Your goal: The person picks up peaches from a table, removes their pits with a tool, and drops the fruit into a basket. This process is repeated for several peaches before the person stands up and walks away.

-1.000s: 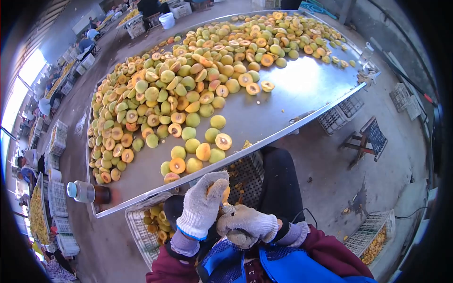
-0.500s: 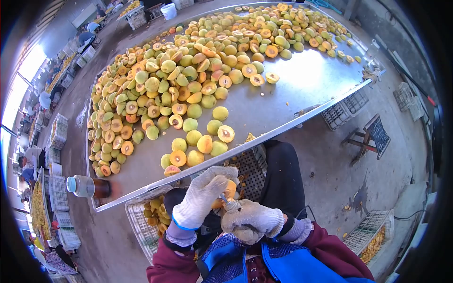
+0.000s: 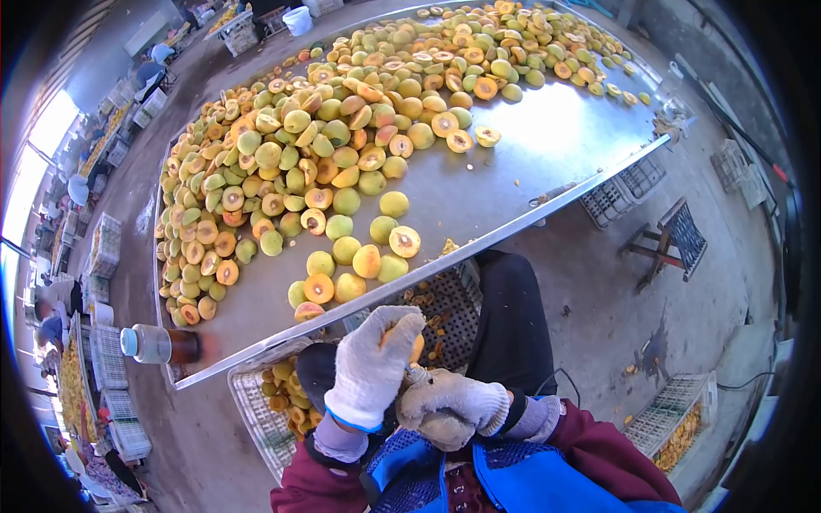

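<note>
My left hand [image 3: 369, 363], in a white knitted glove, is closed around a peach half [image 3: 416, 349]. Most of that fruit is hidden by the fingers. Close against it, my right hand [image 3: 451, 405], in a dirtier glove, is closed in a fist around a small hand tool [image 3: 416, 374], of which only a bit shows by the fruit. Both hands are in front of my chest, just below the edge of a metal table [image 3: 487, 201]. A large heap of halved peaches [image 3: 321, 128], several with pits showing, lies on the table.
A crate of peach pieces [image 3: 248, 410] stands by my left leg, and a dark crate [image 3: 457, 312] is between my knees. A jar of brown liquid [image 3: 162, 344] sits at the table's left corner. A folding stool [image 3: 676, 239] and another crate [image 3: 676, 419] are at right.
My left hand has turned and covers more of the peach half. The tool's tip, seen at the fruit before, is now mostly hidden. The view has shifted slightly.
</note>
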The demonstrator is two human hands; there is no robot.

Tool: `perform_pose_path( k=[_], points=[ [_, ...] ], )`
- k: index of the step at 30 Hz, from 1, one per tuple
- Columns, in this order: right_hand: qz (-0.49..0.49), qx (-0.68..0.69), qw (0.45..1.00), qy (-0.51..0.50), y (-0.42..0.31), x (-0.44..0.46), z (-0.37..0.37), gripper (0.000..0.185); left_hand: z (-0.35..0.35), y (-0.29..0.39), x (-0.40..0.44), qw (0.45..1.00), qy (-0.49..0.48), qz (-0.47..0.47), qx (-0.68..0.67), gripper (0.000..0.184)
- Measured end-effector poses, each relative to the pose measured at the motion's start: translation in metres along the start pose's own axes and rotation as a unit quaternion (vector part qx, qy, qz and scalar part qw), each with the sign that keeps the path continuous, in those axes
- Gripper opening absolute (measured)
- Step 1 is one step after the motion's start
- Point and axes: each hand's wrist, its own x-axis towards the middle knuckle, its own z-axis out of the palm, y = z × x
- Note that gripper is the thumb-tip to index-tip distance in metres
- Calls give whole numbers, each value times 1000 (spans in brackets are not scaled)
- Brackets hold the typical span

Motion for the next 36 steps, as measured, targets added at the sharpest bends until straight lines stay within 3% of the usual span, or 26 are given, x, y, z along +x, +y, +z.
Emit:
perform_pose_path(
  k=[1, 2, 3, 4, 6, 7, 11, 13, 14, 16, 17, 19, 20, 22, 23, 25, 27, 28, 29, 31, 36],
  points=[
    [0, -1, 1000, 0, -2, 0, 2, 20, -1, 1, 2, 999, -17, -40, -31, 20],
    [-19, -85, 995, 40, -5, 0, 6, 21, -2, 1, 3, 994, -33, -80, -61, 21],
    [-42, -167, 982, 81, -10, -1, 9, 21, 5, -10, -2, 999, 23, -14, -29, 22],
    [-44, -167, 981, 84, -16, -5, 9, 21, 6, -10, -4, 999, 21, -12, -30, 22],
    [61, -52, 996, -25, -24, -15, 8, 21, 6, -8, -11, 998, 47, 46, -12, 21],
    [-47, -93, 995, -12, -17, -13, 11, 19, 5, -11, -11, 996, 51, 74, 10, 22],
    [-18, -20, 999, -21, -5, -5, 3, 17, -2, -3, -9, 998, 31, 54, 6, 23],
    [-34, -28, 999, -21, -1, 0, -4, 16, -12, -7, -1, 961, -119, -86, -233, 33],
    [-34, -28, 999, -21, -2, -1, -4, 16, -15, -4, -5, 915, -152, -100, -361, 45],
    [-84, -156, 984, -15, -14, -6, 1, 15, -13, -5, -10, 849, -165, -99, -493, 48],
    [-85, -155, 984, -13, -17, -9, 7, 15, -12, -8, -12, 848, -167, -99, -492, 48],
    [37, -115, 992, 44, -22, -15, 18, 16, -8, -16, -15, 917, -115, -102, -368, 42],
    [38, -115, 992, 44, -22, -15, 17, 16, -5, -17, -18, 917, -114, -103, -368, 42],
    [52, -78, 995, -24, -22, -16, 16, 17, 4, -17, -22, 982, 11, -38, -185, 34],
    [51, -78, 995, -24, -19, -16, 16, 17, 7, -19, -21, 994, 53, 67, -62, 28],
    [-16, -51, 998, -41, -9, -13, 15, 19, 4, -18, -19, 993, 36, 104, -28, 30],
    [14, -52, 997, -52, -10, -10, 6, 19, 1, -18, -17, 990, 21, 141, 7, 33],
    [43, -52, 996, -64, -10, -10, 3, 19, 0, -19, -16, 978, -45, 25, -200, 36],
    [43, -52, 996, -65, -11, -11, 5, 19, -1, -20, -15, 907, -108, -91, -396, 40],
    [-71, -153, 984, -66, -13, -14, 9, 18, -3, -22, -16, 893, -133, -74, -424, 42],
    [-164, -263, 950, -42, -8, -19, 9, 21, -2, -27, -17, 869, -166, -48, -464, 45]
  ],
)
